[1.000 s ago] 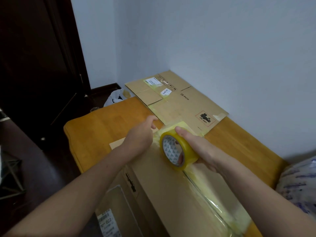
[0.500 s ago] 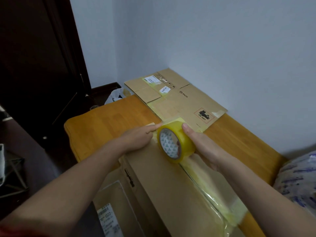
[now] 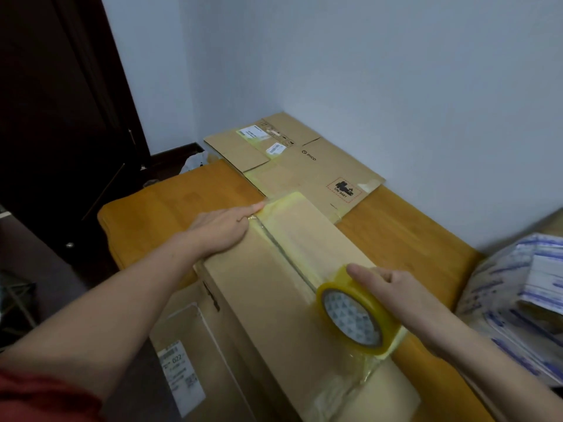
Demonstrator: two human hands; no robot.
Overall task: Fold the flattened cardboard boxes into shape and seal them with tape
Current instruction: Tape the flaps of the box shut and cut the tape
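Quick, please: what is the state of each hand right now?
Left hand: open, fingers straight, pressing on the box.
Right hand: closed, holding the tape roll.

The orange-brown wooden desk (image 3: 170, 214) stands in the corner against the pale walls; a flattened brown cardboard box (image 3: 307, 166) lies flat at its far end; a long brown cardboard box (image 3: 274, 284) lies along the near part, its far end touching the flattened one; a white-and-blue printed bag (image 3: 518, 300) sits at the right edge.

tape roll (image 3: 355, 319) drawn back along box (image 3: 259, 284), strip laid
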